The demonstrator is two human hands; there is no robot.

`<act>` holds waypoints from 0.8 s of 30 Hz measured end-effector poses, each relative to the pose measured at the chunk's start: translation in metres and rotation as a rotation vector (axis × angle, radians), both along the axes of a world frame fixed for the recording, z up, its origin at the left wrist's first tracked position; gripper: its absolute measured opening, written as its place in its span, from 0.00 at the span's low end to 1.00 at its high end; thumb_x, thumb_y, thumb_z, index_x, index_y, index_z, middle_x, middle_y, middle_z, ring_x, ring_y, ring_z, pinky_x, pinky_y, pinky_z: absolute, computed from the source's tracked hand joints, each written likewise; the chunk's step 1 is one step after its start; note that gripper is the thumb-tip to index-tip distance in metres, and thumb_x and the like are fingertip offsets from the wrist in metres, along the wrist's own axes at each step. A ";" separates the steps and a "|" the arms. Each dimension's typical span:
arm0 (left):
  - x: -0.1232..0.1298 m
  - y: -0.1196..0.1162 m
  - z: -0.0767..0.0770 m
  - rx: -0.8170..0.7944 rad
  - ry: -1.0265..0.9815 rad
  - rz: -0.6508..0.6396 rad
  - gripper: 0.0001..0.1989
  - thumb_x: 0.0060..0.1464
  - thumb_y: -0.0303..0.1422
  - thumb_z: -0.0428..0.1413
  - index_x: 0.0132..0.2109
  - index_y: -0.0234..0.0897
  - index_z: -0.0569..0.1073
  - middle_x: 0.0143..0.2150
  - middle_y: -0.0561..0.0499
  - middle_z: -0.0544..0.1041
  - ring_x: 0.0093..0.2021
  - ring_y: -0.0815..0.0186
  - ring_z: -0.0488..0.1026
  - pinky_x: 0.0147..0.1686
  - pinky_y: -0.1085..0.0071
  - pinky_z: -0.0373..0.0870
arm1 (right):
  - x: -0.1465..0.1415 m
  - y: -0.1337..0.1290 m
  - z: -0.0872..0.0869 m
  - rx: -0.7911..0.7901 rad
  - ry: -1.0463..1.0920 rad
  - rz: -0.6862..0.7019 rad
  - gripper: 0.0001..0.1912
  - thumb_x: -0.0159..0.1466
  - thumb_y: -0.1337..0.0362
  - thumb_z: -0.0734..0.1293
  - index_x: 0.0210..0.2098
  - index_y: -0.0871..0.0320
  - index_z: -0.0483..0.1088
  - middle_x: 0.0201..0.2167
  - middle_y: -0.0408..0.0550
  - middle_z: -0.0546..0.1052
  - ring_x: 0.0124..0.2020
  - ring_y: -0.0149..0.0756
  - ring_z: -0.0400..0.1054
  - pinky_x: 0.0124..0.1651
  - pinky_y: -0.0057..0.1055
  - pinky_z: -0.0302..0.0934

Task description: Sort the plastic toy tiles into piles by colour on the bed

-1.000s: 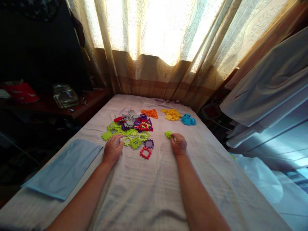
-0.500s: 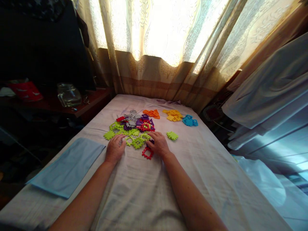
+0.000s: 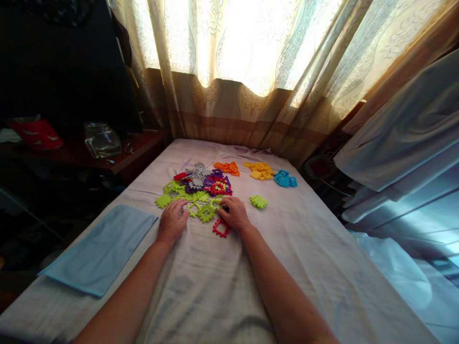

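Observation:
My left hand (image 3: 173, 220) lies on the sheet, palm down with fingers loosely apart, at the near left edge of a pile of plastic interlocking pieces. Its fingertips are beside the lime-green pieces (image 3: 205, 213). Across from it, my right hand (image 3: 234, 213) curls its fingers at the pile's near right side, with something dark partly hidden beneath them. A red square frame piece (image 3: 221, 228) lies just below that hand. Grey pieces (image 3: 196, 183), purple pieces (image 3: 216, 173) and more red ones are heaped behind the green. One green piece (image 3: 258, 201) lies apart on the right.
Farther back are separate groups of orange pieces (image 3: 227, 168), yellow pieces (image 3: 259, 170) and blue pieces (image 3: 285, 178). A folded light-blue cloth (image 3: 102, 248) lies at left on the sheet-covered surface (image 3: 201, 296). A glass jar (image 3: 102, 141) stands on the dark side table.
My right hand's fingers have curled in slightly more over the pieces at the pile's near right. The left hand stays in place. The whole view has shifted a little.

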State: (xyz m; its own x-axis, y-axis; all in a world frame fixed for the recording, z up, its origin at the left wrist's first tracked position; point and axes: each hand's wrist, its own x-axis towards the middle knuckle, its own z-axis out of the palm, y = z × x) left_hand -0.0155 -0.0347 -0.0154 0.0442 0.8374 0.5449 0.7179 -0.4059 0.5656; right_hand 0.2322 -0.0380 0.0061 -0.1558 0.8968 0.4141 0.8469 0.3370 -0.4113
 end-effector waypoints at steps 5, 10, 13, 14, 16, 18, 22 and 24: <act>-0.001 0.000 0.001 0.015 0.013 -0.004 0.14 0.54 0.34 0.50 0.45 0.39 0.76 0.50 0.46 0.79 0.53 0.59 0.73 0.58 0.58 0.67 | 0.025 -0.001 -0.003 0.141 0.122 -0.153 0.08 0.58 0.63 0.68 0.38 0.55 0.74 0.41 0.50 0.78 0.46 0.42 0.69 0.52 0.38 0.60; 0.000 -0.001 0.003 0.013 0.031 -0.005 0.14 0.54 0.34 0.50 0.45 0.40 0.76 0.50 0.46 0.79 0.53 0.58 0.73 0.58 0.57 0.67 | 0.073 -0.001 -0.012 0.254 0.164 -0.485 0.12 0.59 0.59 0.66 0.39 0.57 0.73 0.40 0.54 0.78 0.44 0.45 0.68 0.51 0.40 0.60; 0.000 -0.001 0.002 0.017 0.024 0.000 0.14 0.54 0.34 0.50 0.45 0.40 0.76 0.50 0.46 0.79 0.53 0.58 0.73 0.58 0.57 0.68 | 0.097 -0.004 -0.022 0.270 0.184 -0.676 0.14 0.58 0.57 0.65 0.39 0.59 0.74 0.38 0.56 0.77 0.42 0.46 0.68 0.48 0.41 0.60; 0.000 -0.001 0.002 0.019 0.021 0.002 0.14 0.54 0.34 0.50 0.44 0.40 0.76 0.49 0.46 0.79 0.53 0.58 0.73 0.58 0.57 0.68 | 0.103 -0.005 -0.025 0.266 0.196 -0.718 0.14 0.59 0.56 0.65 0.38 0.58 0.74 0.37 0.56 0.77 0.42 0.46 0.68 0.47 0.41 0.60; 0.000 0.000 0.001 0.021 0.018 0.003 0.14 0.54 0.34 0.50 0.44 0.40 0.75 0.49 0.46 0.79 0.53 0.58 0.73 0.58 0.57 0.67 | 0.111 -0.007 -0.030 0.247 0.224 -0.778 0.15 0.59 0.54 0.64 0.37 0.58 0.74 0.37 0.57 0.77 0.42 0.47 0.68 0.46 0.41 0.60; -0.001 0.000 0.000 0.023 0.019 0.000 0.14 0.54 0.35 0.50 0.45 0.39 0.75 0.49 0.46 0.79 0.52 0.58 0.73 0.58 0.56 0.67 | 0.114 -0.009 -0.033 0.221 0.242 -0.807 0.16 0.59 0.53 0.63 0.37 0.58 0.74 0.36 0.57 0.77 0.42 0.47 0.68 0.45 0.41 0.61; -0.001 0.000 0.000 0.028 0.018 -0.004 0.14 0.54 0.35 0.50 0.44 0.39 0.76 0.49 0.45 0.79 0.52 0.58 0.74 0.58 0.57 0.68 | 0.108 -0.012 -0.029 0.210 0.228 -0.799 0.16 0.59 0.55 0.64 0.39 0.59 0.75 0.40 0.59 0.76 0.44 0.48 0.67 0.47 0.43 0.60; -0.001 0.000 0.001 0.030 0.016 -0.005 0.14 0.54 0.35 0.50 0.44 0.39 0.76 0.49 0.45 0.79 0.52 0.58 0.74 0.58 0.57 0.68 | 0.096 -0.014 -0.022 0.232 0.199 -0.749 0.15 0.58 0.58 0.64 0.40 0.59 0.75 0.43 0.60 0.76 0.47 0.49 0.66 0.50 0.44 0.59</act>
